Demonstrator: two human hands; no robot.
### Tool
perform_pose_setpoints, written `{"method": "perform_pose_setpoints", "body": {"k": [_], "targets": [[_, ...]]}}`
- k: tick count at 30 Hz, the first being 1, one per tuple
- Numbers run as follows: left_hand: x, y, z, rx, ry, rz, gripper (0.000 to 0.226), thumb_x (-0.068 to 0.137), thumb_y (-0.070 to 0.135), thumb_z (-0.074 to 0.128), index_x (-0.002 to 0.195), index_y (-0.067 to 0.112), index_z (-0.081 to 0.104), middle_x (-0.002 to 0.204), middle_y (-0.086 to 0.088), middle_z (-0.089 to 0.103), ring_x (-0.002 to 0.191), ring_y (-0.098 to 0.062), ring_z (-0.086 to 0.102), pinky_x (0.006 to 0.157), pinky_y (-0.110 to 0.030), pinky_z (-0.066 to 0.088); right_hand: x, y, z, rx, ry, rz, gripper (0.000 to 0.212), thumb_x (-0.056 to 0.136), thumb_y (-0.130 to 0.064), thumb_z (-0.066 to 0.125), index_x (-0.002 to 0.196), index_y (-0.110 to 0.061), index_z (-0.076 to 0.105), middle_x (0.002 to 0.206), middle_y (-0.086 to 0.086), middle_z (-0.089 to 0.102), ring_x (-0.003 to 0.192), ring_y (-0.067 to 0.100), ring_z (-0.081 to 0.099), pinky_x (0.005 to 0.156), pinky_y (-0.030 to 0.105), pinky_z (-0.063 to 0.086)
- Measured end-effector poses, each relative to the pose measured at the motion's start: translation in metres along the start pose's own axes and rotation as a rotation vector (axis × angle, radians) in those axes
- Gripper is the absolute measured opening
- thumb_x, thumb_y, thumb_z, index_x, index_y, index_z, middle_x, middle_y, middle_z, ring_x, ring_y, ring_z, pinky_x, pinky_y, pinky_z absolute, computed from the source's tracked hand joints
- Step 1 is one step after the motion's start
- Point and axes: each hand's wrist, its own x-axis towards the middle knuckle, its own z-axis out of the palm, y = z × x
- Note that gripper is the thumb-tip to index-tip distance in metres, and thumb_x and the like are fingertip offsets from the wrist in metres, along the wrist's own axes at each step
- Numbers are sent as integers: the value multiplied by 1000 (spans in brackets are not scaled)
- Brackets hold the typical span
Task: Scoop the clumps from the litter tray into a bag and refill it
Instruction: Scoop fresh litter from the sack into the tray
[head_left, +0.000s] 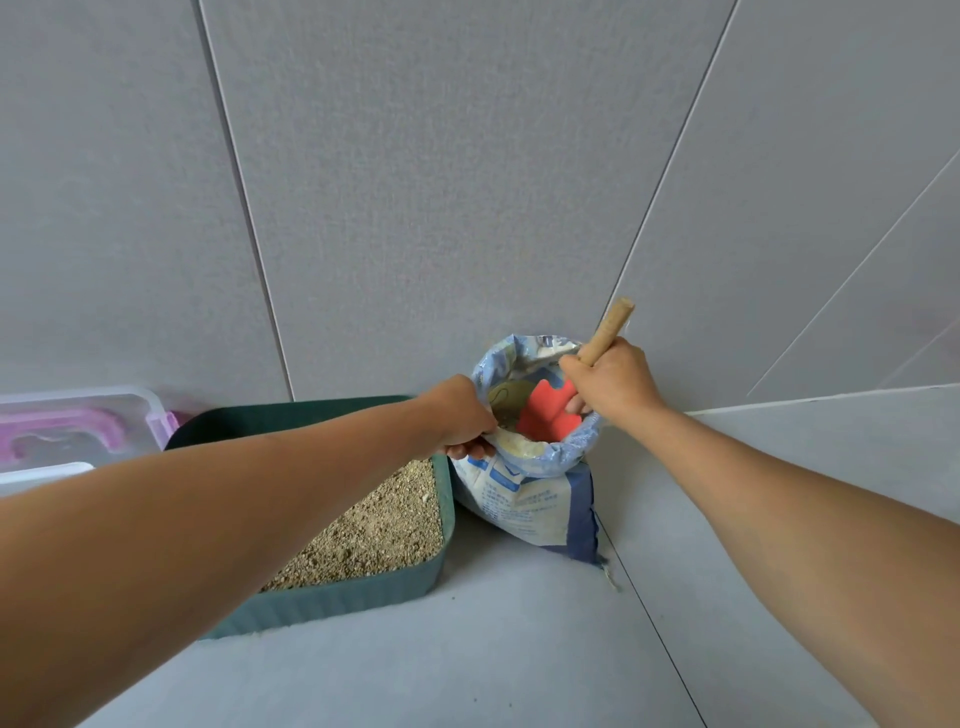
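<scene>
Right now my left grip (462, 418) pinches the rim of the bag (530, 501) at centre frame, just beside the litter tray (363, 597), while my right grip (608, 382) grasps the scoop (548, 421), its red blade inside the bag.

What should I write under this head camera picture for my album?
Left hand holds the bag open while the right hand holds a red scoop inside, beside the green litter tray.

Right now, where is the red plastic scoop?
Head view, right of centre: the red plastic scoop sits inside the open blue-and-white bag, held by the right hand, beside the green litter tray.
</scene>
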Motion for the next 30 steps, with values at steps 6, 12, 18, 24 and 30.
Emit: {"method": "perform_pose_setpoints", "body": {"k": [6,12,18,24,30], "targets": [[-1,1,2,24,-9,25,12,91,-1,51,80,3,52,62,-11,59,44,-13,42,40,-20,30,-4,1,9,109,-7,120,22,89,-23,58,75,-8,63,52,10,67,48,21,68,50,26,55],[0,-1,1,113,8,49,7,88,1,48,87,4,53,60,-8,57,44,-13,38,44,-21,30,-3,13,8,243,37,230,22,92,-23,59,80,-5,59,60,11,67,58,28,72,51,30,57],[3,-6,-1,253,20,66,13,86,10,50,95,6,59,58,-3,54,45,-13,40,43,-20,33,-7,24,18,449,68,379,21,96,-23,54,96,-3,55,80,13,67,43,15,66,41,24,54],[5,-7,-1,216,-5,67,12,88,9,49,97,7,56,59,-3,53,46,-12,39,45,-22,33,-9,24,28,564,51,452,21,97,-23,52,84,-7,54,71,10,66,43,14,65,43,23,53],[3,-11,-2,161,-56,62,12,89,6,49,100,7,53,62,-5,53,44,-11,37,42,-20,31,-8,25,30,584,12,485,14,95,-17,51,84,-9,52,71,10,66,48,17,68,33,18,32]]}}
